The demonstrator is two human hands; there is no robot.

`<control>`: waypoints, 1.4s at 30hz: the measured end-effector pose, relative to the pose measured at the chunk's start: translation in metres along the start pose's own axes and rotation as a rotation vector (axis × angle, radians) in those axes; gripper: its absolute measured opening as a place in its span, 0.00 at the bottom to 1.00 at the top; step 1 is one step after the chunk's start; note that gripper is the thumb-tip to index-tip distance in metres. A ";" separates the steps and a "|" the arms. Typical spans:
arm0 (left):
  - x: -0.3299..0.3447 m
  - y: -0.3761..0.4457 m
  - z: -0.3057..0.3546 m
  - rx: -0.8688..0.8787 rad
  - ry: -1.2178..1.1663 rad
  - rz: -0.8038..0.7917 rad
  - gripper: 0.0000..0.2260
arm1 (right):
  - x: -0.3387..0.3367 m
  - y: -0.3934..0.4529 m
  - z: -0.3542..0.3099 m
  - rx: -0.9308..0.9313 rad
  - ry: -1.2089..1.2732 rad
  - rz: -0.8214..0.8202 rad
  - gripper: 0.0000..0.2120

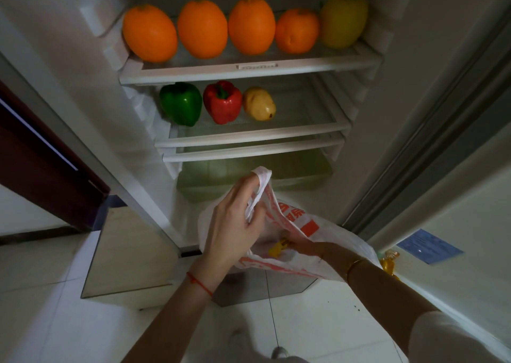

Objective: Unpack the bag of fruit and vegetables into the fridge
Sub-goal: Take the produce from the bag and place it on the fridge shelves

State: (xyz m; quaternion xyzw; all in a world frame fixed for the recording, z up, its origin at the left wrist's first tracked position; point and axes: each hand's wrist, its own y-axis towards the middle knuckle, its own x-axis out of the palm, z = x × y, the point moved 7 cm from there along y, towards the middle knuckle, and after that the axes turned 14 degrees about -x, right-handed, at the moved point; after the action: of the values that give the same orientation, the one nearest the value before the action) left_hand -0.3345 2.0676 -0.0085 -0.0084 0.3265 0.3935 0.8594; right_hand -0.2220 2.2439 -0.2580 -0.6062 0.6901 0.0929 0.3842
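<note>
The left hand [232, 224] pinches the plastic bag [301, 241] handle. The right hand [300, 245] reaches inside the bag; its grip cannot be determined. Beyond, peppers [181, 104] and a potato [259, 103] occupy the middle shelf [249, 138]; oranges [203, 29] occupy the top shelf [249, 70].

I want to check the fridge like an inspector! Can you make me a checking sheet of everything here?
Surface: top shelf and middle shelf hold food; white tiled floor below.
Job's things: four oranges, yellow apple, green pepper, red pepper, potato; plastic bag with something yellow inside.
Clutter: nothing seen.
Hands: left hand grips bag handle; right hand reaches inside.
Cables: nothing seen.
Surroundings: open fridge door, blue sticker.
</note>
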 end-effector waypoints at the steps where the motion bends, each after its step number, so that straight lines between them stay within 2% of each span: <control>1: -0.002 0.000 0.002 0.005 0.005 0.015 0.21 | -0.006 0.004 -0.014 -0.042 -0.014 0.011 0.17; 2: -0.003 0.000 0.004 0.011 0.010 0.029 0.20 | -0.013 0.005 -0.034 -0.053 -0.009 -0.002 0.11; 3: -0.004 0.000 0.006 0.018 0.017 0.041 0.20 | -0.019 0.001 -0.055 -0.077 -0.002 -0.024 0.10; 4: -0.005 0.000 0.008 0.024 0.026 0.052 0.20 | -0.026 0.001 -0.071 -0.178 -0.003 -0.011 0.11; 6: -0.007 0.000 0.009 0.023 0.039 0.070 0.20 | -0.043 -0.005 -0.090 -0.239 -0.028 0.038 0.13; 10: -0.009 0.001 0.010 -0.003 0.060 0.102 0.21 | -0.078 -0.024 -0.118 -0.345 0.024 0.253 0.16; 14: -0.010 -0.001 0.017 0.011 0.070 0.126 0.21 | -0.091 -0.051 -0.124 -0.229 0.118 0.375 0.15; 20: 0.003 -0.007 0.029 0.050 0.049 0.098 0.20 | -0.103 -0.114 -0.121 -0.178 0.330 0.675 0.11; 23: 0.012 -0.013 0.039 0.058 0.058 0.084 0.18 | -0.103 -0.155 -0.110 -0.156 0.448 0.809 0.09; 28: 0.028 -0.025 0.056 0.080 0.043 0.032 0.20 | -0.090 -0.228 -0.068 -0.003 0.546 1.022 0.04; 36: 0.052 -0.038 0.078 0.128 0.060 -0.009 0.19 | -0.072 -0.279 0.011 0.322 0.356 1.161 0.05; 42: 0.059 -0.042 0.085 0.136 0.080 -0.019 0.19 | -0.065 -0.284 0.044 0.535 0.233 1.151 0.11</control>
State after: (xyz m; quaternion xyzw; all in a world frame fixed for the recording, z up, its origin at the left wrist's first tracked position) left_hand -0.2306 2.1012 0.0144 0.0315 0.3865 0.3616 0.8479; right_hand 0.0527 2.2491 -0.1504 -0.0286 0.9414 0.0425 0.3334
